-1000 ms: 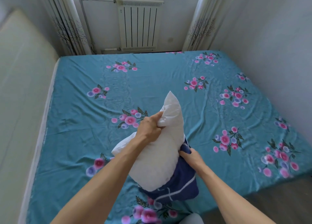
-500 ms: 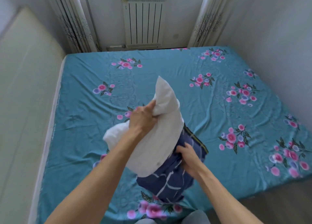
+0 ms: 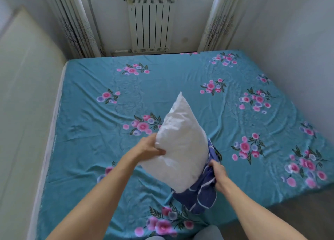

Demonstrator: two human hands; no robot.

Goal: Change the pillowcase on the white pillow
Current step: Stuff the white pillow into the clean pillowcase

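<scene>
The white pillow [image 3: 182,145] is held up over the near part of the bed, one corner pointing up and away. My left hand [image 3: 150,147] grips its left edge. A dark blue pillowcase [image 3: 204,194] with white lines still covers only the pillow's lower right end and hangs bunched below it. My right hand [image 3: 217,171] grips the blue fabric at the pillow's right side.
The bed [image 3: 180,98] carries a teal sheet with pink flower prints. A padded cream headboard [image 3: 23,102] runs along the left. A white radiator [image 3: 151,24] and curtains [image 3: 75,23] stand at the far end, a white wall [image 3: 298,41] on the right, and grey floor [image 3: 298,212] at the near right.
The pillow has come further out of the blue case. My left hand shifted from the pillow's upper corner down to its left edge. My right hand has drawn the case lower and to the right.
</scene>
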